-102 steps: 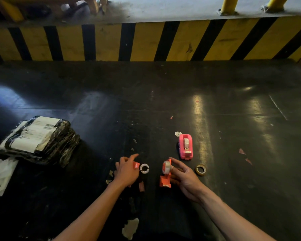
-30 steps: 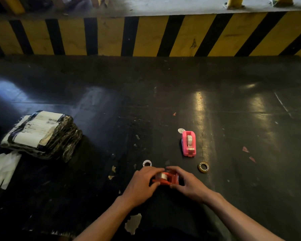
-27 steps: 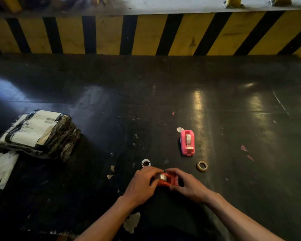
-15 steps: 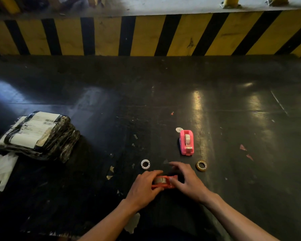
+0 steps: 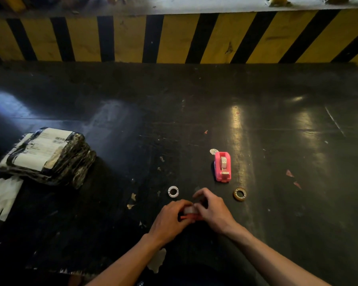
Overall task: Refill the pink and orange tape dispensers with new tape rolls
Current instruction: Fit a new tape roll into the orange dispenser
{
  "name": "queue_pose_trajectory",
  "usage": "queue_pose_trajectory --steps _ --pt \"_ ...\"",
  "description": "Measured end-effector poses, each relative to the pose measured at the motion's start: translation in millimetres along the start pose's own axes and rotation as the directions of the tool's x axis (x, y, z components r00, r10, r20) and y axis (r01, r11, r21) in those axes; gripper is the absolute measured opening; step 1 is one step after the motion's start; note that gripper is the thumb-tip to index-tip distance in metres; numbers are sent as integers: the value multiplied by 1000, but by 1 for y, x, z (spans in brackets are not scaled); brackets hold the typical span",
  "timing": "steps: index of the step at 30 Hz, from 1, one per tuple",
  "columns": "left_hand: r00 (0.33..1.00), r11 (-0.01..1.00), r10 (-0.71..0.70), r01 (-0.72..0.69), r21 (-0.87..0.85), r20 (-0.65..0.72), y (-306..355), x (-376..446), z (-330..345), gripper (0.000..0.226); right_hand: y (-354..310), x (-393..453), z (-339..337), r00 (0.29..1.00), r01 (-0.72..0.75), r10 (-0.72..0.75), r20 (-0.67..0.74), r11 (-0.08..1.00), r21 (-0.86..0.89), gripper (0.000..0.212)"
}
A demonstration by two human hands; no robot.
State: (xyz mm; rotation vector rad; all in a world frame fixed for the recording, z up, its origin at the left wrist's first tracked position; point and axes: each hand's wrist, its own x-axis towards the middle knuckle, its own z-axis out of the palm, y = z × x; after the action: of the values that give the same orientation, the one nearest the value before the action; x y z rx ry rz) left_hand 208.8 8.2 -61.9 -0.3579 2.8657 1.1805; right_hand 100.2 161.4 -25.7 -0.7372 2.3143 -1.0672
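The orange tape dispenser point(image 5: 188, 217) lies low on the dark table between my hands, mostly hidden by fingers; a pale tape roll point(image 5: 188, 210) shows in it. My left hand point(image 5: 170, 220) grips its left side. My right hand point(image 5: 212, 211) covers its right side, fingers curled over the top. The pink tape dispenser point(image 5: 222, 166) stands farther back to the right with a tape roll seated in it. A white empty core point(image 5: 173, 191) lies just beyond my left hand. A brownish ring of tape point(image 5: 239, 194) lies right of my right hand.
A black-wrapped parcel with white labels point(image 5: 46, 156) sits at the left, white gloves point(image 5: 2, 196) in front of it. A yellow-and-black striped barrier point(image 5: 178, 38) closes the far side. Paper scraps point(image 5: 156, 261) dot the table point(image 5: 277, 141) near me.
Both hands have closed more tightly over the orange dispenser, hiding most of it. My right fingers have curled in from a flatter spread. The pink dispenser, core and ring have not moved.
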Motion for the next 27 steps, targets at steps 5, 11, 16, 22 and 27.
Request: queue_pose_trajectory --steps 5,11,16,22,27 --pt "1000 1000 -2 2 -5 5 -5 1 1 47 9 -1 -33 998 -68 68 18 998 8 22" --pt "999 1000 -18 18 -20 32 -8 1 0 48 29 -6 -53 991 -122 121 50 993 3 21" --pt "999 999 -15 16 -29 35 -7 1 0 46 40 -7 -45 986 -150 149 68 989 7 28" --pt "999 999 -30 31 -29 41 -8 1 2 48 40 -7 -37 980 -180 177 90 983 23 26" --pt "997 999 -36 37 -28 63 -7 2 1 49 39 -12 -47 980 -192 181 86 973 132 16"
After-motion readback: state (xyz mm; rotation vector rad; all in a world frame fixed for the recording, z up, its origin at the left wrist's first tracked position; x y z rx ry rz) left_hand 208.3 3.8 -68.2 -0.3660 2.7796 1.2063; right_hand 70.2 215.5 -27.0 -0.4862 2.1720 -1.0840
